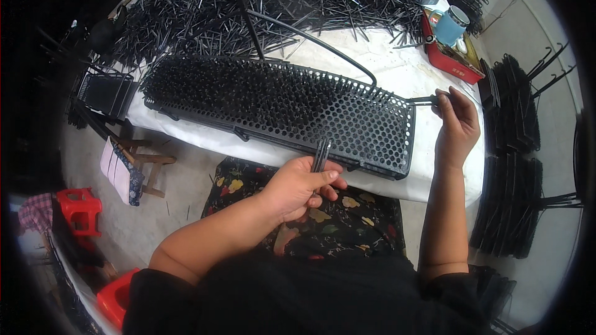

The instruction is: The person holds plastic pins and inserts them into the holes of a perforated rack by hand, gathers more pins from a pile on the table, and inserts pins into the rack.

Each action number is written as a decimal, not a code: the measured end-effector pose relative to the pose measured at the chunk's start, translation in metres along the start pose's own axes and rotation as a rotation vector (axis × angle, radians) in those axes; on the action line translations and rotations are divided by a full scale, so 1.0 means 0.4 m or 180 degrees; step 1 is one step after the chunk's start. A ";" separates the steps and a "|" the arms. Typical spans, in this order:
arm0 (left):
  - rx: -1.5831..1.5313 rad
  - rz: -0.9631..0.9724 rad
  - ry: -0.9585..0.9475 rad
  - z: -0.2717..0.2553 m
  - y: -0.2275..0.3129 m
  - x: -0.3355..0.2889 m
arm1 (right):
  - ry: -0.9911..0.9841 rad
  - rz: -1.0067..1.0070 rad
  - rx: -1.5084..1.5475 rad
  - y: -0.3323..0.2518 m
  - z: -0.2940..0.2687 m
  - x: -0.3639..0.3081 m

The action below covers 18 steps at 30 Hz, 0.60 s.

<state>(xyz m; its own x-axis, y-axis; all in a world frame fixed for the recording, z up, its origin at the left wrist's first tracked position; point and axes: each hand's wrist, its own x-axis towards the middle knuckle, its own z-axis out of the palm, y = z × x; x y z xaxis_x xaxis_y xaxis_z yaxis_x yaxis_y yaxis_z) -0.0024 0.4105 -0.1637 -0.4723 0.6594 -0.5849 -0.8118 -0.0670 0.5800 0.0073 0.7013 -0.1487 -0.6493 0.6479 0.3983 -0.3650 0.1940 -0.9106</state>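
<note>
A long black perforated tray lies across the white table, most of its holes filled with upright black pins. My left hand sits at the tray's near edge, closed around a small bunch of black pins that stick up past my fingers. My right hand is at the tray's right end, pinching a few black pins held sideways just above the tray's corner. The right part of the tray shows bare holes.
A big heap of loose black pins covers the far side of the table. A red box with a blue jar stands far right. Stacked black racks stand on the right, red stools on the left.
</note>
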 end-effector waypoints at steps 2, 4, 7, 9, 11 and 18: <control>0.0031 0.0030 -0.0001 0.006 0.002 -0.002 | -0.0118 -0.0007 0.0055 0.010 0.000 0.003; 0.0117 0.0036 0.0054 0.013 0.002 -0.004 | -0.0355 0.0073 0.0019 0.029 -0.002 0.001; 0.0178 0.0031 0.0093 0.014 -0.001 -0.004 | -0.0427 0.0041 0.0093 0.031 0.006 0.010; 0.0166 0.0041 0.0081 0.012 -0.002 -0.003 | -0.0754 0.0010 0.0054 0.023 0.008 0.020; 0.0152 0.0057 0.0069 0.011 -0.003 -0.003 | -0.0768 0.0040 0.0073 0.028 0.008 0.028; 0.0258 0.0023 0.0095 0.010 -0.004 -0.002 | -0.1723 -0.0253 -0.1132 0.021 0.019 0.027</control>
<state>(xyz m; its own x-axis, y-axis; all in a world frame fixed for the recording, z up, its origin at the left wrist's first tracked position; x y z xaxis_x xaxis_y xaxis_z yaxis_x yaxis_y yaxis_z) 0.0008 0.4129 -0.1619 -0.4891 0.6364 -0.5964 -0.7784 -0.0100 0.6277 -0.0078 0.7043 -0.1513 -0.9076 0.1770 0.3807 -0.2429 0.5181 -0.8201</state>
